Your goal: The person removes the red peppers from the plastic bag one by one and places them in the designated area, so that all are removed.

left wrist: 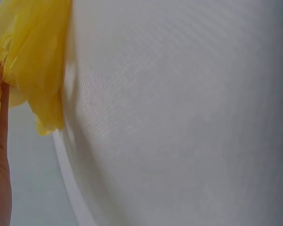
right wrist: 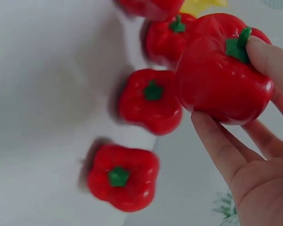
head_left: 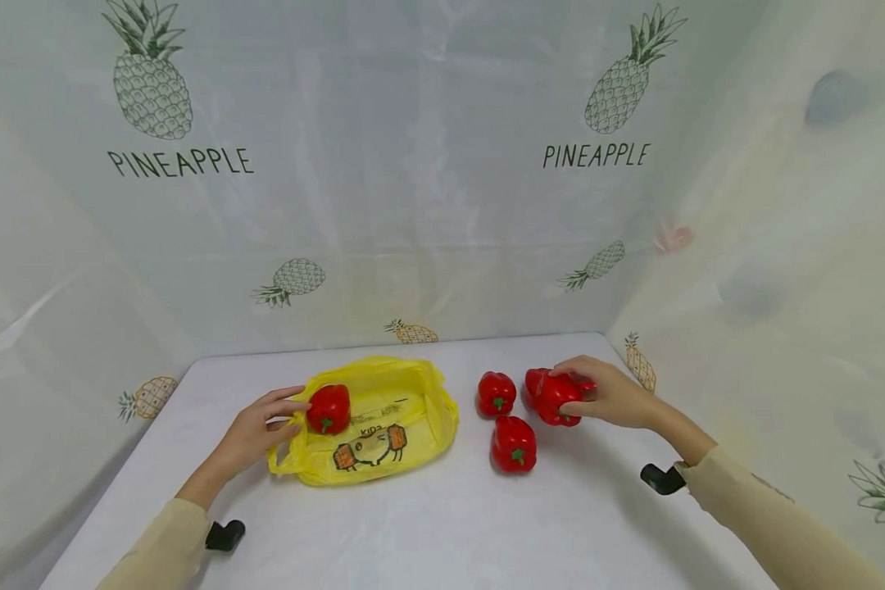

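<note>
My right hand [head_left: 597,392] grips a red bell pepper [right wrist: 226,75], thumb by its green stem and fingers on its other side. In the right wrist view this pepper is lifted in front of several more red peppers [right wrist: 151,101] on the table. My left hand [head_left: 254,434] holds the left edge of a yellow plastic bag [head_left: 413,442], whose mouth spreads wide. Another red pepper [head_left: 329,410] lies in the bag's left part, close to those fingertips. Yellow film [left wrist: 42,61] hides part of the left fingers in the left wrist view.
Between the bag and my right hand, two peppers stand on the white table [head_left: 442,533], a rear one [head_left: 496,393] and a front one [head_left: 515,444]. A pineapple-print curtain [head_left: 428,180] walls the back and sides. Each wrist carries a black mount [head_left: 224,535].
</note>
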`<action>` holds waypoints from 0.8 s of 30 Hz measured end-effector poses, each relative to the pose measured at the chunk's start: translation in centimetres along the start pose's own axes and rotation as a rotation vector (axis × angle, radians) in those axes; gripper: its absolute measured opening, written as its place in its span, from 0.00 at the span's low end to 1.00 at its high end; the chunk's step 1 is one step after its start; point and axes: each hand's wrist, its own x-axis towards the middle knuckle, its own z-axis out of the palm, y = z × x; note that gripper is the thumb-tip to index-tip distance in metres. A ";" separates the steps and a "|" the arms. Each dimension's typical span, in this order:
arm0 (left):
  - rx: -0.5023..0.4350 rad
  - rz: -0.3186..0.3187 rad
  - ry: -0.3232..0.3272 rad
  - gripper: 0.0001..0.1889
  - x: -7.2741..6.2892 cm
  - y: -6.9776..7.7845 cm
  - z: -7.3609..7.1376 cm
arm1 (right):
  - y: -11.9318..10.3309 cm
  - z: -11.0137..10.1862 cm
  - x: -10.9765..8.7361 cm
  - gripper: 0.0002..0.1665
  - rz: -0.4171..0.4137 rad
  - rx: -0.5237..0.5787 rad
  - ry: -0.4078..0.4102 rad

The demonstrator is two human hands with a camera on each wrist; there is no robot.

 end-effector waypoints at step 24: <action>-0.019 0.002 -0.005 0.16 0.1 -0.3 0.1 | 3.1 1.9 -2.1 0.34 0.052 0.042 -0.101</action>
